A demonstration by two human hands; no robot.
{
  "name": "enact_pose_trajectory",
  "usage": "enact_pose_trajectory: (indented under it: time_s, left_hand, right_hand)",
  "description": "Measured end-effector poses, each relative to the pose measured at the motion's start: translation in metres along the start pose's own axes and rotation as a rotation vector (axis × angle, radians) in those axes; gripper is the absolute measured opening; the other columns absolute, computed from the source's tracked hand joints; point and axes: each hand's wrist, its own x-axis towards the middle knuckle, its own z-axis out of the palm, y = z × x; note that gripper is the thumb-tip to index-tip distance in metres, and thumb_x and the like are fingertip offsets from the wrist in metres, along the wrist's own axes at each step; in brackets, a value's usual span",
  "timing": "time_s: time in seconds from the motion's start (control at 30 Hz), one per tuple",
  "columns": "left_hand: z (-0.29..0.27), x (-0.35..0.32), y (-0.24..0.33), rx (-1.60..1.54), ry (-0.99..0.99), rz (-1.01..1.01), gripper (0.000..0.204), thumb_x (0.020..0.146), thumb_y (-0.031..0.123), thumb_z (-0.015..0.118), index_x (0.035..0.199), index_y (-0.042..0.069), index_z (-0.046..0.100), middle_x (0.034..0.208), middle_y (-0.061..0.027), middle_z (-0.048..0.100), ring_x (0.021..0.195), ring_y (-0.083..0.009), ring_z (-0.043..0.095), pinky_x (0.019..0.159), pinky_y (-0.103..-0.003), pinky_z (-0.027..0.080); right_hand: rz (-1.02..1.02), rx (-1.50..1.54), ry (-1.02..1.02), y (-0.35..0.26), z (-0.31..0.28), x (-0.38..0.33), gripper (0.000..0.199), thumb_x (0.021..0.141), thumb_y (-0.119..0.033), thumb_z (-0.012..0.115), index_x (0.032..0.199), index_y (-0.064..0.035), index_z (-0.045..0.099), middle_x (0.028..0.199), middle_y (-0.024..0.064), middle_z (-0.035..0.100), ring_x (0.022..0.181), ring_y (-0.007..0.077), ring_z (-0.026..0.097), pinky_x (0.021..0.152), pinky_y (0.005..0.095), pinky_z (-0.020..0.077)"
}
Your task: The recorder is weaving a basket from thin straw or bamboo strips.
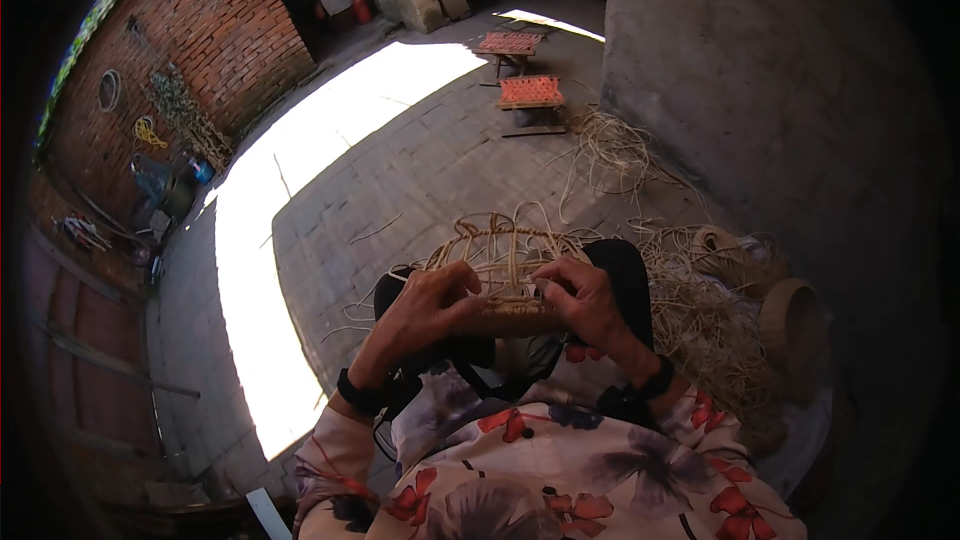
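Note:
An unfinished woven basket point(515, 320) of pale cord or cane rests on my lap, between my dark-trousered knees. Loose strands stick out around it, and a twisted brown rim curves along its far side. My left hand point(432, 306) grips the basket's near left edge with its fingers curled. On the near right, my right hand point(583, 302) is closed at the same edge, thumb and forefinger pinched at the weave. Whether a single strand lies in that pinch is too small to tell.
A heap of loose pale cord point(705, 325) lies to my right, with a round woven basket point(790, 325) beside it. More tangled cord point(612, 152) spreads on the floor ahead. Two low stools with red woven seats point(531, 91) stand beyond, near a grey wall point(760, 90).

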Motion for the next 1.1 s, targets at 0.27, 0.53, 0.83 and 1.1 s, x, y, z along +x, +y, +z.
enact_pose_trajectory:
  time_s: [0.27,0.53,0.83,1.1]
  left_hand:
    - [-0.008,-0.009,-0.025,0.108,-0.005,0.108,0.019,0.09,0.02,0.062,0.089,0.001,0.064,0.08,-0.0114,0.056,0.075,-0.0231,0.059,0.071,-0.033,0.046]
    - [0.011,-0.012,-0.034,-0.026,0.294,0.075,0.019,0.089,0.017,0.064,0.086,-0.001,0.063,0.103,-0.0091,0.054,0.097,-0.0217,0.056,0.084,-0.032,0.044]
    - [0.016,-0.009,-0.044,0.024,0.355,0.072,0.018,0.088,0.018,0.064,0.09,0.0,0.064,0.113,-0.0114,0.056,0.094,-0.0251,0.059,0.084,-0.036,0.047]
    - [-0.005,-0.01,-0.055,-0.36,0.348,-0.193,0.032,0.098,0.03,0.052,0.104,0.0,0.063,0.087,-0.0047,0.063,0.084,-0.0135,0.057,0.076,-0.029,0.047]
  right_hand:
    - [0.098,0.083,0.041,-0.007,-0.013,0.0,0.02,0.082,-0.001,0.058,0.101,-0.0014,0.067,0.084,0.0109,0.062,0.075,0.0201,0.062,0.069,0.0298,0.0478]
    - [-0.138,-0.159,0.007,-0.017,-0.018,-0.004,0.026,0.079,0.003,0.058,0.103,-0.0023,0.065,0.089,0.0129,0.06,0.081,0.0282,0.063,0.07,0.0339,0.0497]
    - [-0.107,-0.378,-0.055,-0.041,0.0,0.006,0.027,0.075,-0.001,0.066,0.101,-0.0061,0.066,0.092,0.0135,0.055,0.084,0.0315,0.061,0.071,0.0396,0.0499]
    - [-0.362,-0.513,0.114,-0.032,0.021,0.036,0.038,0.083,-0.015,0.065,0.117,-0.0004,0.056,0.106,0.0198,0.058,0.099,0.0392,0.055,0.088,0.0439,0.0436]
